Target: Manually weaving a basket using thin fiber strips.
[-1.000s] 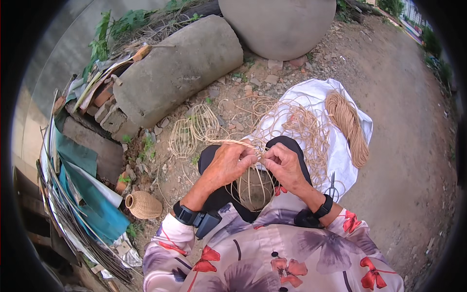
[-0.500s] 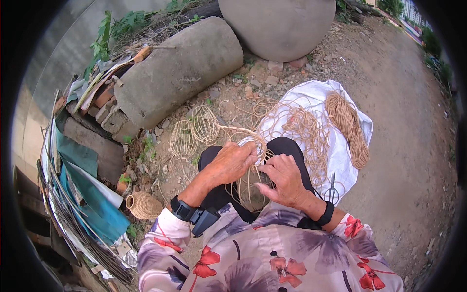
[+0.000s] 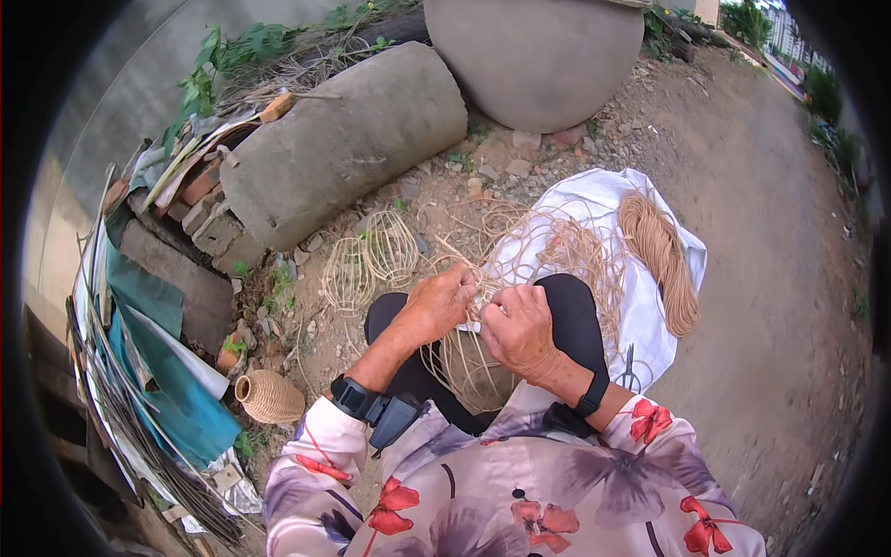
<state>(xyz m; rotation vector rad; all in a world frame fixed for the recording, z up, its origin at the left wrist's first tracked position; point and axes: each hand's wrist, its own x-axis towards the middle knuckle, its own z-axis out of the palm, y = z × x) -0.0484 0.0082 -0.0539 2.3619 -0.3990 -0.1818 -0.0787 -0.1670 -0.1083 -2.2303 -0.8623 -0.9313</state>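
Between my knees stands a basket frame (image 3: 464,367) of thin pale ribs, its upper end at my hands. My left hand (image 3: 432,304) is closed on the top of this frame, where tan cord (image 3: 455,249) sticks out past the fingers. Close beside it, my right hand (image 3: 522,327) has its fingers curled in and pinched on the cord at the frame's rim; the fingertips are partly hidden. Loose tan cord (image 3: 580,246) lies tangled over a white sack (image 3: 659,348) beyond my right knee.
A thick cord hank (image 3: 657,265) and scissors (image 3: 630,369) lie on the sack. Two open frames (image 3: 390,249) stand on the ground ahead. A woven vase-shaped basket (image 3: 270,396) lies at my left. Farther off are a concrete cylinder (image 3: 343,139), a large round vessel (image 3: 535,60) and teal sheeting (image 3: 176,381).
My right hand's fingers were spread apart and have closed in at the rim, moving up and left. The left hand has shifted slightly, and the cord end beyond it has swung.
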